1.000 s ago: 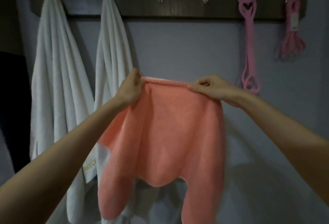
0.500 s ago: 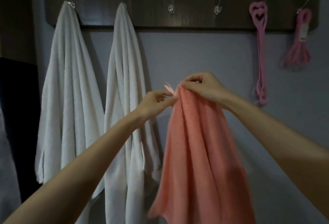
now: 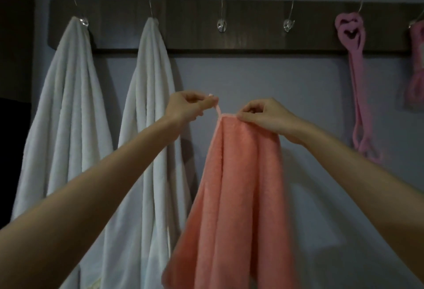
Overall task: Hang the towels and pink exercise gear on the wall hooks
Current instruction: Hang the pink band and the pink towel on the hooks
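A salmon-pink towel hangs bunched below my hands in front of the wall. My left hand pinches the small hanging loop at the towel's top corner. My right hand pinches the top hem just right of the loop. Above them, on a dark wooden hook rail, two clear hooks are bare. Two white towels hang on the left hooks. A pink resistance band and a pink coiled rope hang on the right hooks.
The wall behind is plain grey. A dark area borders the left edge beside the first white towel.
The towel went from spread wide between both hands to bunched and hanging. My left hand moved onto the loop and pulled it up and left. The view shifted, so the rail sits lower.
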